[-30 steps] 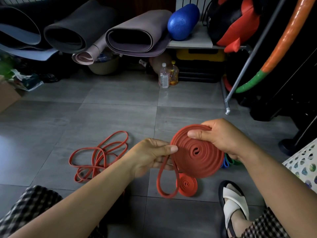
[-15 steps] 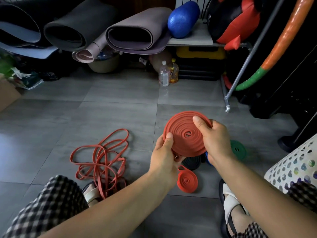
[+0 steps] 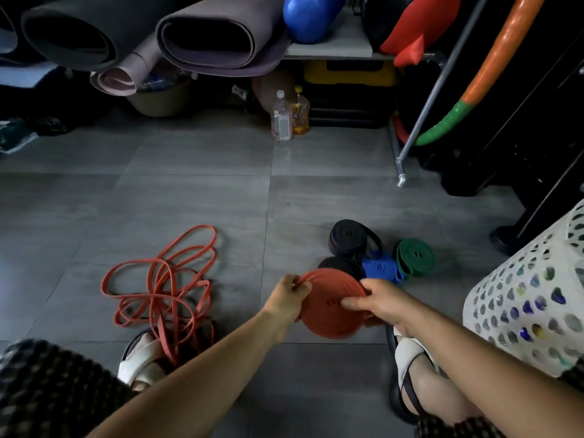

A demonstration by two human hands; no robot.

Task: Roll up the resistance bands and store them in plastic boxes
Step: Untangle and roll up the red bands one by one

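A large red rolled band (image 3: 328,308) lies flat between my hands, low over the floor. My left hand (image 3: 289,295) pinches its left edge, and my right hand (image 3: 376,303) grips its right edge with the thumb on top. Just behind it on the floor sit rolled bands: two black ones (image 3: 347,237), a blue one (image 3: 379,267) and a green one (image 3: 414,256). A loose tangle of thin red bands (image 3: 164,279) lies on the floor to the left. A smaller red roll seen earlier is hidden under the big one.
A white perforated plastic basket (image 3: 531,298) stands at the right. My sandalled feet (image 3: 142,361) flank the work spot. Two bottles (image 3: 284,116) stand farther back, under a shelf with rolled mats (image 3: 218,36) and a blue ball. A metal rack leg (image 3: 401,178) and dark equipment stand at the right.
The red roll has been tipped from upright to flat and lowered toward the floor, with both hands still on it. The camera tilted down, revealing the black, blue and green rolls.
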